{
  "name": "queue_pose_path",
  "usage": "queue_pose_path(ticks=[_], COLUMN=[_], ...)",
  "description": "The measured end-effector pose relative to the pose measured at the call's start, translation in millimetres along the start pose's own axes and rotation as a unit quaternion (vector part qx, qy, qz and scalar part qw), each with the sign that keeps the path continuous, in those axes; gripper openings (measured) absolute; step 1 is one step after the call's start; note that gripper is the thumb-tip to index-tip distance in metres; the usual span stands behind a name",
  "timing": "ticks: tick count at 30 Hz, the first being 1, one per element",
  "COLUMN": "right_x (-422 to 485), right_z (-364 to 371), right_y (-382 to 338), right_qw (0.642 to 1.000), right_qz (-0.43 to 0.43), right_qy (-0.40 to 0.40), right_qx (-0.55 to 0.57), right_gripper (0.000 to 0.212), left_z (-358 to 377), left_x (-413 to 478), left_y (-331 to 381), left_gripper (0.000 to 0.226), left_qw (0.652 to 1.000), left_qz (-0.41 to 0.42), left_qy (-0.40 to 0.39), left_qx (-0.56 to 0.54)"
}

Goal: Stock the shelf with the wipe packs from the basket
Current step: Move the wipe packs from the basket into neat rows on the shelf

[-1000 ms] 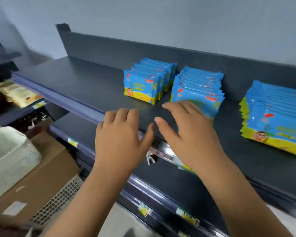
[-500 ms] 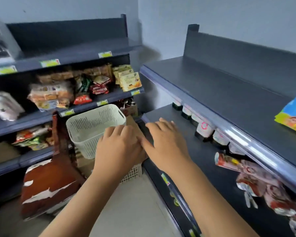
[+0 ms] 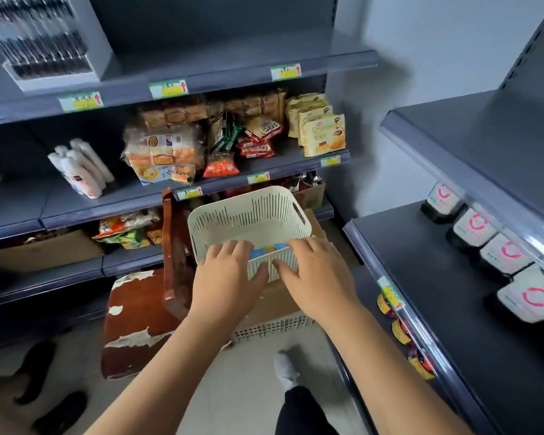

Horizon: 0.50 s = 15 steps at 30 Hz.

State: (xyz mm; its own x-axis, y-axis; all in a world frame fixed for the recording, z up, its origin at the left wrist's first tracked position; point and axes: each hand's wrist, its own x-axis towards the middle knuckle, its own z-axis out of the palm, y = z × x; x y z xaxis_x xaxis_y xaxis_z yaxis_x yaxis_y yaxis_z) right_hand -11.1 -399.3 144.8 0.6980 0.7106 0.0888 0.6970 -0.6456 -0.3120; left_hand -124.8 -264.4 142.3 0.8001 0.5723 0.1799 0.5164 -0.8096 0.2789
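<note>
Two grips (image 3: 230, 273) (image 3: 315, 277), wipe packs (image 3: 269, 248) between

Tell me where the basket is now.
Head view, centre: the basket sits on a cardboard box right of the wooden chair; left hand and right hand reach over its near rim.

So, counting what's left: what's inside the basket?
A strip of blue wipe pack shows in the basket, at its near wall, between the left hand and right hand. The hands cover the rest, so no count.
</note>
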Motion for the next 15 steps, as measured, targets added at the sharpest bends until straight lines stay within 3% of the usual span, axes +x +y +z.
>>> queue_pose_path(ticks=[7, 15], right_x=[141.6, 259.9], right_z=[50.2, 151.0], right_y=[28.0, 46.0], right_qw=[0.995, 0.956], right_qz=[0.015, 0.126], right_qy=[-0.088, -0.231], right_qx=[0.054, 0.129], right_gripper=[0.043, 0.05], left_z=[60.9, 145.3], left_x=[120.5, 216.9], left_y=[-49.2, -116.7], left_gripper=[0.045, 0.042], left_qw=[0.994, 0.958], left_qz=[-0.075, -0.179], left_qy=[-0.072, -0.219], left_qx=[-0.024, -0.045])
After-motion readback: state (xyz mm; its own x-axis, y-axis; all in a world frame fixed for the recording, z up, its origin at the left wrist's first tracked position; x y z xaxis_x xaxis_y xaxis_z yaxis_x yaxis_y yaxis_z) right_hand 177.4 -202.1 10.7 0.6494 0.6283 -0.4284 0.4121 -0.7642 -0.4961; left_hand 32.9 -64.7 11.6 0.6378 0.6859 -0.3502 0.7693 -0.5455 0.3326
